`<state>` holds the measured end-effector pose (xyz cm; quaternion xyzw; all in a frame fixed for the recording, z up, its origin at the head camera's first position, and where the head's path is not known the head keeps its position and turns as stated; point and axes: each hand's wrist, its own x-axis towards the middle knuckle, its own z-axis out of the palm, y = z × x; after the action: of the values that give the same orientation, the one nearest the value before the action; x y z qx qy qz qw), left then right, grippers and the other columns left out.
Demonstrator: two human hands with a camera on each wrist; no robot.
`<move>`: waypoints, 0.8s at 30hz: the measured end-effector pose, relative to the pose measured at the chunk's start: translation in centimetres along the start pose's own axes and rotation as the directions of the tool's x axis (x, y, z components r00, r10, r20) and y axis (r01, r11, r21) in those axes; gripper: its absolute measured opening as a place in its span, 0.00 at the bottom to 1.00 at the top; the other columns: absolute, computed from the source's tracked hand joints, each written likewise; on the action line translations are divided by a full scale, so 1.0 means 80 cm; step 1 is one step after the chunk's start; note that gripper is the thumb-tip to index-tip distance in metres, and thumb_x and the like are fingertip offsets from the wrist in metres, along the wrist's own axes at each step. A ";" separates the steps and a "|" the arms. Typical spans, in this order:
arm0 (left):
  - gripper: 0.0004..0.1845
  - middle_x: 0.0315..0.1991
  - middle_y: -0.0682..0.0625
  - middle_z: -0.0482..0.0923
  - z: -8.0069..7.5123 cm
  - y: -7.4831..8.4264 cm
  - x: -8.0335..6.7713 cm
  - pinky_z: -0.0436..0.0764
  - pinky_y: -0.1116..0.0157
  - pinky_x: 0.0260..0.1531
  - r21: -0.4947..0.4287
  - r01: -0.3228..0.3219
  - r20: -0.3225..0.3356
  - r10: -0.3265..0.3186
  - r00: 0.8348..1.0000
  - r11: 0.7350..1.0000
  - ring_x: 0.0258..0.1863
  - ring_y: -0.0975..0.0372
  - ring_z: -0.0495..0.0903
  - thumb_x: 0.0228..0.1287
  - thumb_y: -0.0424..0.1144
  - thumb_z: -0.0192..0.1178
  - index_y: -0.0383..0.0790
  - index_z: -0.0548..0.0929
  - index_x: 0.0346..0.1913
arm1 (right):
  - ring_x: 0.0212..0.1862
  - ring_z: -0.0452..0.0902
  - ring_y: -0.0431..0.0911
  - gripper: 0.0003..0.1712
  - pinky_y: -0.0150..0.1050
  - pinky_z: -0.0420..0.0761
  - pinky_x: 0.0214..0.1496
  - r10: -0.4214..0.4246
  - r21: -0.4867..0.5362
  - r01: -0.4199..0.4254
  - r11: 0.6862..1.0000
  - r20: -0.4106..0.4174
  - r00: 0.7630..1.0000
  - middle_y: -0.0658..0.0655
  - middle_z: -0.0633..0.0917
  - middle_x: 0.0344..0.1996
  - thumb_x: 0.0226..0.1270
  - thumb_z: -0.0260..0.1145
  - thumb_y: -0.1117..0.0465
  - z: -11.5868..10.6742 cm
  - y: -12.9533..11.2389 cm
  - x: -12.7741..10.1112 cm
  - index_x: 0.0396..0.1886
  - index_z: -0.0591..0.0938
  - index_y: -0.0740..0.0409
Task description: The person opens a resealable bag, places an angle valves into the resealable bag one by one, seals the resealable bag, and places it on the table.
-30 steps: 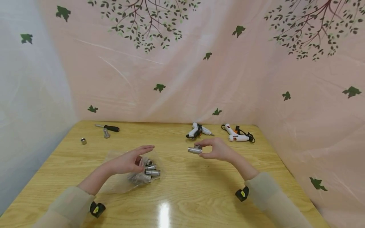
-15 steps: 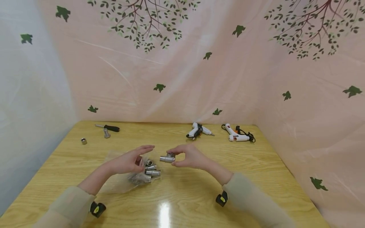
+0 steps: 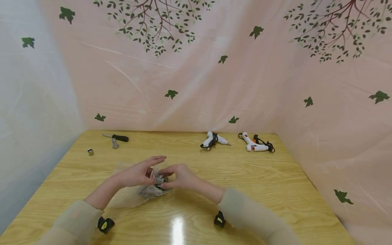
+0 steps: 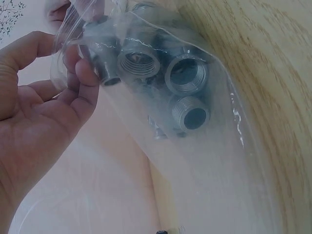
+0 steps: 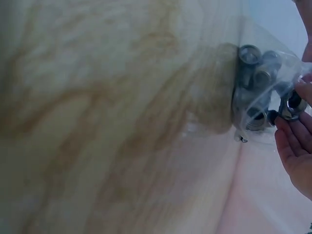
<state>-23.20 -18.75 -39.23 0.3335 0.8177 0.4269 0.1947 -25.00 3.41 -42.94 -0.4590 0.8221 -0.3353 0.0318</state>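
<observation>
A clear plastic bag [image 3: 127,200] lies on the table with its mouth to the right. My left hand [image 3: 137,175] holds the bag's edge at the mouth, fingers curled against the plastic in the left wrist view. Several threaded metal pipe fittings [image 4: 187,75] show through the film. My right hand [image 3: 183,178] is at the mouth, pinching a shiny metal tee fitting [image 3: 160,179] between thumb and fingers. The right wrist view shows the tee [image 5: 291,105] close beside the bagged fittings; the fingers partly hide it.
At the back left lie a black-handled screwdriver [image 3: 120,138], a metal bolt [image 3: 115,143] and a short metal ring-like fitting [image 3: 90,152]. Two white glue guns with black cords, one left [image 3: 211,140] and one right [image 3: 256,146], lie along the back edge by the curtain.
My right hand has carried the tee fitting leftward and down, from right of the bag to its mouth. The left hand has stayed at the bag.
</observation>
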 end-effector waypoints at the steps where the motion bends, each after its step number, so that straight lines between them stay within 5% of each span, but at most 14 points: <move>1: 0.42 0.73 0.38 0.44 0.000 0.000 0.000 0.70 0.69 0.23 -0.005 0.000 0.001 0.000 1.000 1.000 0.19 0.67 0.62 0.60 0.28 0.59 0.41 0.51 0.74 | 0.43 0.82 0.37 0.25 0.27 0.77 0.47 0.002 0.013 -0.002 1.000 -0.008 1.000 0.53 0.86 0.46 0.54 0.73 0.57 0.003 0.000 0.000 0.53 0.82 0.58; 10: 0.42 0.73 0.38 0.43 0.002 -0.001 -0.001 0.70 0.70 0.23 -0.028 0.006 -0.006 -0.006 1.000 1.000 0.19 0.68 0.62 0.58 0.25 0.58 0.40 0.51 0.74 | 0.40 0.82 0.40 0.20 0.29 0.79 0.43 0.045 0.114 -0.032 0.993 -0.110 0.993 0.56 0.86 0.41 0.56 0.71 0.62 0.002 0.003 -0.008 0.49 0.83 0.61; 17: 0.43 0.72 0.38 0.46 0.003 0.000 0.000 0.74 0.69 0.25 -0.035 0.021 -0.012 -0.022 1.000 0.999 0.21 0.67 0.67 0.57 0.26 0.60 0.40 0.51 0.74 | 0.29 0.78 0.42 0.13 0.26 0.77 0.31 0.152 0.078 -0.134 0.988 -0.306 0.940 0.55 0.83 0.29 0.54 0.73 0.60 -0.002 0.010 -0.006 0.35 0.81 0.61; 24: 0.43 0.71 0.38 0.48 0.005 0.002 0.002 0.73 0.69 0.25 -0.036 0.026 -0.006 -0.026 1.000 0.999 0.21 0.67 0.67 0.58 0.27 0.61 0.41 0.52 0.74 | 0.26 0.76 0.37 0.14 0.26 0.74 0.28 0.241 0.070 -0.231 0.971 -0.319 0.917 0.53 0.83 0.26 0.59 0.69 0.61 0.001 0.021 0.005 0.40 0.75 0.61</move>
<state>-23.05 -18.35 -39.31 0.3179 0.8147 0.4401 0.2037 -26.48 3.65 -43.87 -0.2945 0.8601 -0.4126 -0.0569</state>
